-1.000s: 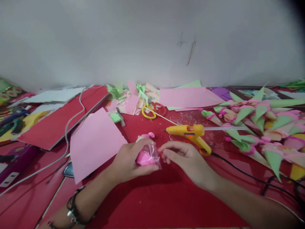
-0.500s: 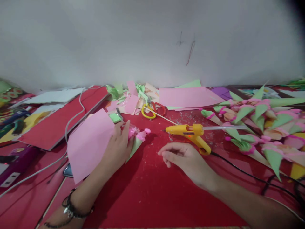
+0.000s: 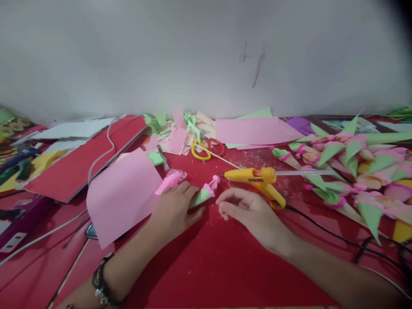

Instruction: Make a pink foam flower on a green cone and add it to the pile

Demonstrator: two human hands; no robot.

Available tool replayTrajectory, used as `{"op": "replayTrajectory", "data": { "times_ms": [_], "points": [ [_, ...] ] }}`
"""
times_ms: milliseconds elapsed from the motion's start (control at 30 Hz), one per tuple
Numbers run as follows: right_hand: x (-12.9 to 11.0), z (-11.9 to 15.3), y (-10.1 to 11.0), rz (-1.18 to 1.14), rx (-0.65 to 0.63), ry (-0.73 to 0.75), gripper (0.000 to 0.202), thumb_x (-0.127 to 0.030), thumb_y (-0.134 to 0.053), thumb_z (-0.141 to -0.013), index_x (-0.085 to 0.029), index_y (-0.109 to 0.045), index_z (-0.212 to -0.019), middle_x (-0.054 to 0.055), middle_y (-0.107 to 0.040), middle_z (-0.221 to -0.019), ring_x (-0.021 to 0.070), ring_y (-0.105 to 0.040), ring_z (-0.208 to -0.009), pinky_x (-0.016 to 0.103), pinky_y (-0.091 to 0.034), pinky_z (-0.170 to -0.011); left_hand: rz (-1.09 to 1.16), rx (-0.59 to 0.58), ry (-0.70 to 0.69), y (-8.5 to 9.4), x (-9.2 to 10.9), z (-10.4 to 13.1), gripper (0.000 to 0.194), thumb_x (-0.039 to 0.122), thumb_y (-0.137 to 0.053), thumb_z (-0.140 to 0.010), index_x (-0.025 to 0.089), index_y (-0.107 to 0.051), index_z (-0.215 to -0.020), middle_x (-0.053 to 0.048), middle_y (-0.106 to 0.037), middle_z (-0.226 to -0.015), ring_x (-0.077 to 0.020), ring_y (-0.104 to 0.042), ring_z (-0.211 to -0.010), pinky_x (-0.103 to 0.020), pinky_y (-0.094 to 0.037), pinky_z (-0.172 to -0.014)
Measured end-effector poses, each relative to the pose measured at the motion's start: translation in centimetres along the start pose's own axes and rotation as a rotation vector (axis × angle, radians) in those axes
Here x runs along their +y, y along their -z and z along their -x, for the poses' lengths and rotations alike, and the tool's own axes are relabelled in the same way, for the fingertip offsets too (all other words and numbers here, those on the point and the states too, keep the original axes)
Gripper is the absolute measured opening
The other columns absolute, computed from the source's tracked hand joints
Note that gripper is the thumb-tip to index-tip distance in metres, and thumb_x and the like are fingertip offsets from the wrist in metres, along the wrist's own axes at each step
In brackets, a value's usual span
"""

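Observation:
Between the thumb and fingers of my left hand (image 3: 175, 208) is a small green paper cone (image 3: 202, 196) with pink trim and a pink ball at its tip, pointing up and right. Just beyond my left knuckles lies a pink lump in clear wrap (image 3: 170, 180). My right hand (image 3: 240, 206) is curled, thumb close to the bent fingers; whether anything is between them I cannot make out. Right behind it rests a yellow glue gun (image 3: 257, 178), nozzle towards the cone, a clear glue stick in its back. A pink sheet (image 3: 124, 193) lies left of my left hand.
Many green and pink paper cones (image 3: 350, 159) are heaped at the right. Scissors with a yellow handle (image 3: 201, 151), paper scraps (image 3: 180, 133) and a pink sheet (image 3: 254, 131) lie at the back. A red board (image 3: 86, 159), white cable and purple power strip (image 3: 28, 225) are at the left.
My left hand has moved right and towards me, and the green cone has shifted right, closer to my right hand. The pink lump is now uncovered. My right hand has hardly moved.

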State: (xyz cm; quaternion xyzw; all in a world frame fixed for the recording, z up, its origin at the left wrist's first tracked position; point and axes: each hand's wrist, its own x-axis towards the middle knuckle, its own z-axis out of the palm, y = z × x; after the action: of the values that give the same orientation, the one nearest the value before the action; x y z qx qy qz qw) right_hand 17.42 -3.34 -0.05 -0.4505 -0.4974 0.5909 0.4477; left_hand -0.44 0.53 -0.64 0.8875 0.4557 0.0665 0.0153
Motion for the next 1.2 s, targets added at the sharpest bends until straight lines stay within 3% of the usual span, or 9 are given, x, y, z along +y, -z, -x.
{"op": "replayTrajectory", "data": {
  "times_ms": [233, 433, 600, 800, 1033, 1200],
  "points": [
    [0.1, -0.2, 0.1, -0.030, 0.075, 0.022, 0.010, -0.024, -0.058, -0.074, -0.019, -0.062, -0.082, -0.001, -0.064, -0.073, 0.0079, -0.059, -0.065, 0.020, -0.046, -0.064, 0.107, -0.017, 0.026, -0.4, 0.4, -0.4, 0.029, 0.043, -0.038, -0.083, 0.018, -0.051, -0.088, -0.004, -0.056, -0.081, -0.0167, -0.053, -0.069, -0.027, -0.035, -0.057],
    [0.2, -0.2, 0.3, 0.048, 0.199, 0.094, 0.009, -0.027, -0.061, -0.071, -0.018, -0.061, -0.069, -0.005, -0.055, -0.055, 0.0067, -0.051, -0.052, 0.019, -0.043, -0.054, 0.086, -0.096, 0.124, -0.6, 0.6, -0.3, 0.032, 0.039, -0.024, -0.088, 0.015, -0.045, -0.088, -0.004, -0.057, -0.068, -0.0184, -0.056, -0.062, -0.027, -0.034, -0.053],
    [0.1, -0.2, 0.3, 0.001, 0.198, 0.108, 0.011, -0.026, -0.062, -0.071, -0.020, -0.063, -0.080, -0.001, -0.065, -0.072, 0.0098, -0.061, -0.066, 0.024, -0.049, -0.067, 0.292, -0.033, 0.170, -0.4, 0.6, 0.2, 0.037, 0.042, -0.015, -0.089, 0.015, -0.038, -0.097, -0.004, -0.056, -0.067, -0.0186, -0.056, -0.061, -0.027, -0.036, -0.052],
    [-0.6, 0.0, 0.0, 0.005, 0.199, 0.179, 0.008, -0.022, -0.062, -0.070, -0.020, -0.063, -0.077, -0.001, -0.066, -0.068, 0.0119, -0.064, -0.065, 0.026, -0.053, -0.068, 0.465, -0.028, 0.109, 0.2, 1.2, 0.4, 0.031, 0.042, -0.019, -0.088, 0.018, -0.037, -0.082, 0.000, -0.048, -0.061, -0.0144, -0.047, -0.054, -0.027, -0.035, -0.053],
    [-0.8, 0.4, 0.0, 0.102, 0.257, 0.313, 0.005, -0.020, -0.062, -0.071, -0.022, -0.064, -0.076, -0.001, -0.066, -0.067, 0.0130, -0.063, -0.062, 0.027, -0.053, -0.062, 0.936, -0.209, -0.067, 0.6, 1.7, 0.7, 0.032, 0.035, -0.016, -0.091, 0.016, -0.041, -0.083, 0.001, -0.047, -0.064, -0.0094, -0.044, -0.055, -0.023, -0.038, -0.058],
    [-0.7, 0.6, 0.4, 0.360, 0.270, 0.487, 0.004, -0.020, -0.062, -0.073, -0.022, -0.064, -0.075, 0.001, -0.064, -0.078, 0.0153, -0.059, -0.075, 0.028, -0.049, -0.066, 1.071, -0.338, -0.151, 0.2, 1.9, 1.0, 0.029, 0.036, -0.017, -0.091, 0.016, -0.038, -0.090, 0.001, -0.051, -0.066, -0.0084, -0.046, -0.056, -0.022, -0.039, -0.059]
  ]
}}
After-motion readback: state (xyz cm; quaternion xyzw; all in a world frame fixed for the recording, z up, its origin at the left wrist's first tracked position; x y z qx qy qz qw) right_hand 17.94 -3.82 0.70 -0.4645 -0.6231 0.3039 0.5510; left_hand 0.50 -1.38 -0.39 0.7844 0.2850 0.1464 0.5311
